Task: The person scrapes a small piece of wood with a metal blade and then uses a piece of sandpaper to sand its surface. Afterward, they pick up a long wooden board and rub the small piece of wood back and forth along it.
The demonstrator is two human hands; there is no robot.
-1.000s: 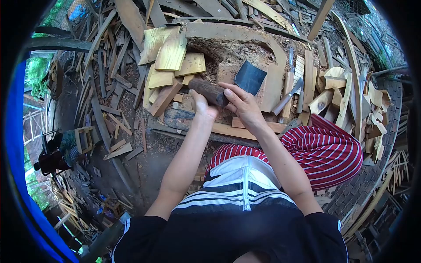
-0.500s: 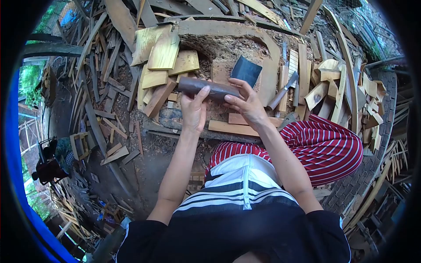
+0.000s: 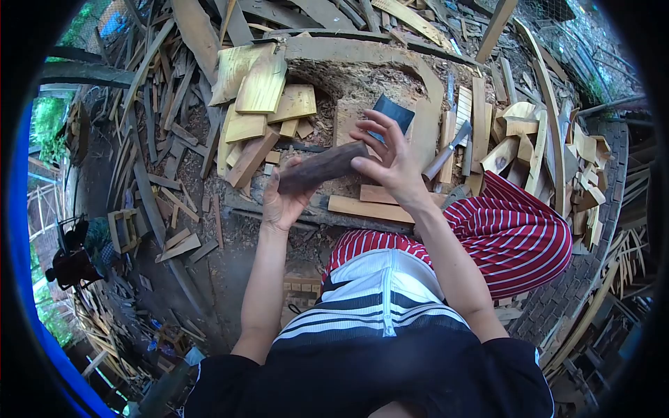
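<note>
A dark brown block of wood (image 3: 322, 169) is held over the work spot, its right end tilted up. My left hand (image 3: 282, 202) is closed round the lower left end, with the fingers partly hidden behind it. At the upper right end is my right hand (image 3: 390, 157), its thumb against or just by the wood and its fingers spread apart. Behind the right fingers lies a black flat sheet (image 3: 394, 113). Right of that hand, a knife with a wooden handle (image 3: 437, 165) rests on wood pieces.
Yellowish boards (image 3: 261, 87) are stacked at the upper left of the hollowed wooden work block (image 3: 348, 49). Cut light wood pieces (image 3: 512, 150) are heaped on the right. A flat plank (image 3: 369, 209) lies before my lap. Scrap wood (image 3: 185, 139) covers the ground at left.
The dark wood block has turned from nearly level to a slant, its left end lower. My left hand moved down and left under it; my right fingers lifted and spread.
</note>
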